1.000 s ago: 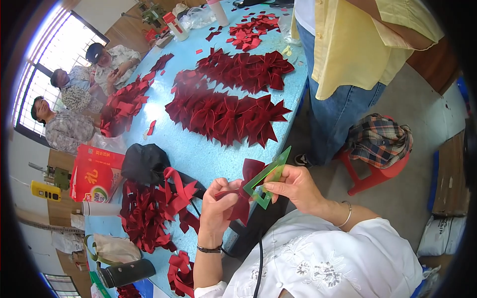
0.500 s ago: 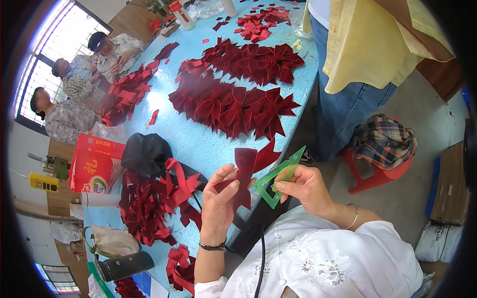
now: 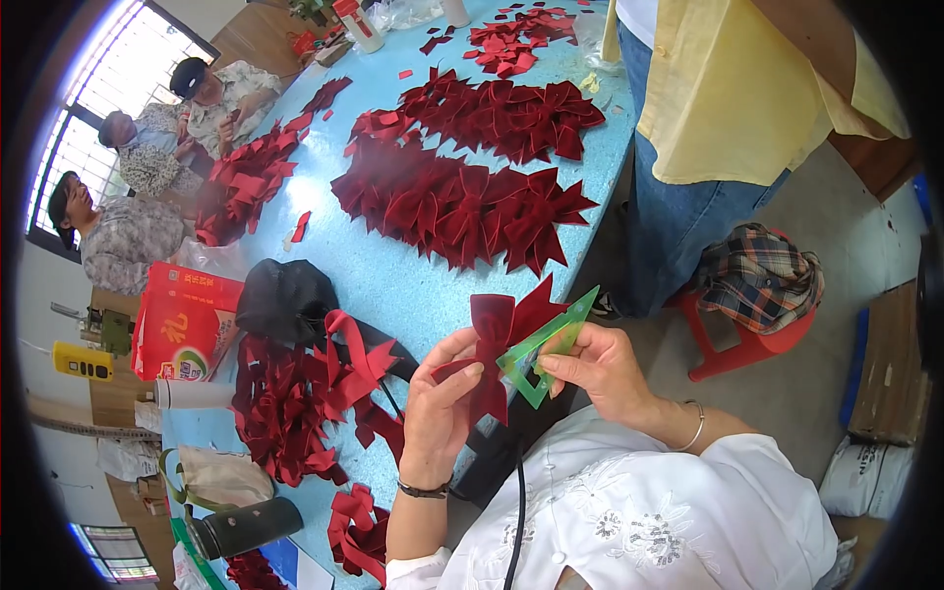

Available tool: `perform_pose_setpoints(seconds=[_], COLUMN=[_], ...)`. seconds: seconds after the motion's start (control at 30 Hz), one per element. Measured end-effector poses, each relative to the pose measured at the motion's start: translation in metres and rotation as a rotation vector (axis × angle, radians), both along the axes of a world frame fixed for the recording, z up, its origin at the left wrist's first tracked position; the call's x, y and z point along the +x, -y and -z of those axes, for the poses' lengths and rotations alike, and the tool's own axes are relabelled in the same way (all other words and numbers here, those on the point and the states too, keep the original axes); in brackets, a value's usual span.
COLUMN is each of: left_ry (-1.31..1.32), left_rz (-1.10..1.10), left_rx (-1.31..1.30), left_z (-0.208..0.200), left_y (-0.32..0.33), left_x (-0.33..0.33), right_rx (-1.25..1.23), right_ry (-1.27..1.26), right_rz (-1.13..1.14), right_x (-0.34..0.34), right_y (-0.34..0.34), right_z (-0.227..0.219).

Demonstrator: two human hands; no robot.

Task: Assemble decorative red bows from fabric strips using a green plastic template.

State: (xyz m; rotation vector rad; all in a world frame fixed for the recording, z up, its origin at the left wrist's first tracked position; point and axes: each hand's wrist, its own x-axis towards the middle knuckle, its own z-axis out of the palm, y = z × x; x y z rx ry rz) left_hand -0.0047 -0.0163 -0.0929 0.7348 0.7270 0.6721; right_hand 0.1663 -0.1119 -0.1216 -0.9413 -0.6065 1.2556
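A dark red velvet bow [image 3: 494, 344] is pinched at its left side between the thumb and fingers of my left hand [image 3: 440, 393]. My right hand [image 3: 602, 372] grips a green see-through set square [image 3: 536, 362] by its right part. The set square's left corner lies over the bow's right edge, and one pointed tail of the bow shows behind it. On the blue table, rows of finished-looking red bows [image 3: 462, 202] lie beyond my hands. A heap of red ribbon pieces [image 3: 285, 403] sits to the left of my left hand.
A black bag [image 3: 287, 300], a red printed bag [image 3: 187, 320] and a dark green bottle [image 3: 248, 528] stand along the left of the blue table [image 3: 369, 295]. Co-workers sit at the far left. A person in yellow [image 3: 718, 98] stands at the right, near a red stool [image 3: 752, 349].
The bow and set square have come closer together, the set square's left corner now overlapping the bow. My left hand has shifted slightly right.
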Motion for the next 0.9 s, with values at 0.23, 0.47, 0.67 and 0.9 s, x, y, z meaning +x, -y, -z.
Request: perform_pose_setpoints(seconds=[0.23, 0.47, 0.67, 0.9], left_ry=[-0.073, -0.156, -0.193, -0.201], left_rz=[-0.007, -0.001, -0.035, -0.078], left_rx=[0.010, 0.166, 0.259, 0.227], left_z=[0.004, 0.003, 0.006, 0.011], left_y=[-0.001, 0.001, 0.007, 0.009], left_x=[-0.004, 0.002, 0.001, -0.004], right_rx=[0.008, -0.071, -0.057, -0.058], right_ry=[0.027, 0.031, 0.001, 0.019], right_rz=[-0.023, -0.086, -0.062, -0.059], right_x=[0.000, -0.003, -0.009, -0.012], right_y=[0.000, 0.004, 0.005, 0.006], right_z=[0.009, 0.015, 0.017, 0.014])
